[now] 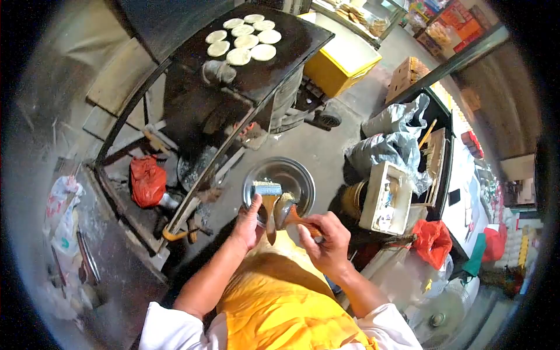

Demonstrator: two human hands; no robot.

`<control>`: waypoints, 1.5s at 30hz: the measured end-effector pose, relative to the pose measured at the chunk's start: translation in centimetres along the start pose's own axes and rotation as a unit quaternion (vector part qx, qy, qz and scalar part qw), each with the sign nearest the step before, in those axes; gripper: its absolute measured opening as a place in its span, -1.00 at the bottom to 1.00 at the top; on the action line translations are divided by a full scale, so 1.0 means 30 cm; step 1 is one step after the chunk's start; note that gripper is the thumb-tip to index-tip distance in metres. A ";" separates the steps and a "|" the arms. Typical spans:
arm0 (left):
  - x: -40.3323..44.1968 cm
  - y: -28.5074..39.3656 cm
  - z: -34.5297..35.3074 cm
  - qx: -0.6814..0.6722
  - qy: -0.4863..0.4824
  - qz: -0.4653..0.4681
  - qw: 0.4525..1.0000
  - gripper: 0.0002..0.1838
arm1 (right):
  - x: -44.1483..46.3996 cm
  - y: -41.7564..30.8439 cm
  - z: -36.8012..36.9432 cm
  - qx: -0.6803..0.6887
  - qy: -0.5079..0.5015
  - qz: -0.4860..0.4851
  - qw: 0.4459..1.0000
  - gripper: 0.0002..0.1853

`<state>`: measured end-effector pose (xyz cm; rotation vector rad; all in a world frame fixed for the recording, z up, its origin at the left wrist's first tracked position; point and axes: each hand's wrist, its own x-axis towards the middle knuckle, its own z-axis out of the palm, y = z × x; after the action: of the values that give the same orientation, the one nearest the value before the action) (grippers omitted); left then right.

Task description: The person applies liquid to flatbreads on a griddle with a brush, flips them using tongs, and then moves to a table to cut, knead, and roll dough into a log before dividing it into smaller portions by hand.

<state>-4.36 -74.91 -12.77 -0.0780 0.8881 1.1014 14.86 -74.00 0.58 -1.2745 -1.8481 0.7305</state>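
Observation:
My left hand (249,226) is closed at the near left rim of a round metal bowl (309,178), with its thumb up; its other fingers are mostly hidden. A flat brush (269,201) with a metal band and wooden handle lies across the near rim beside that thumb, pale bristles over the bowl. My right hand (328,239) grips the wooden handle of a ladle (283,211). The ladle's rounded metal head is at the near edge of the bowl, close to the brush, with something pale on it.
Several flat dough rounds (246,41) lie on a dark griddle (291,44) ahead on the left. Beyond it stands a yellow box (335,70). At the right are a white crate (376,201), grey plastic bags (385,149) and a red bag (431,242). Another red bag (147,181) sits at left.

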 end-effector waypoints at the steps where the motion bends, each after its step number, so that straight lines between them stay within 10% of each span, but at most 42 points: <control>1: 0.055 0.013 0.010 0.036 -0.004 0.004 0.999 -0.34 | 0.052 0.019 0.007 -0.004 0.003 -0.005 1.000 -0.80; 9: 0.351 0.292 0.264 0.086 -0.054 -0.042 0.994 -0.51 | 0.521 0.189 -0.055 -0.049 0.077 0.047 0.995 -0.86; 20: 0.633 0.412 0.354 0.159 0.015 0.164 0.973 -0.50 | 0.890 0.441 0.064 0.114 0.006 0.122 0.986 -0.83; 45: 1.138 0.398 0.709 -0.154 0.340 0.236 0.897 -0.52 | 1.676 0.968 0.105 0.327 -0.245 0.239 0.881 -0.70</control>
<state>3.84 -33.95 -16.73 -0.5640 1.3903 1.7155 16.23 -17.01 -10.89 -1.1365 -1.4084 1.9089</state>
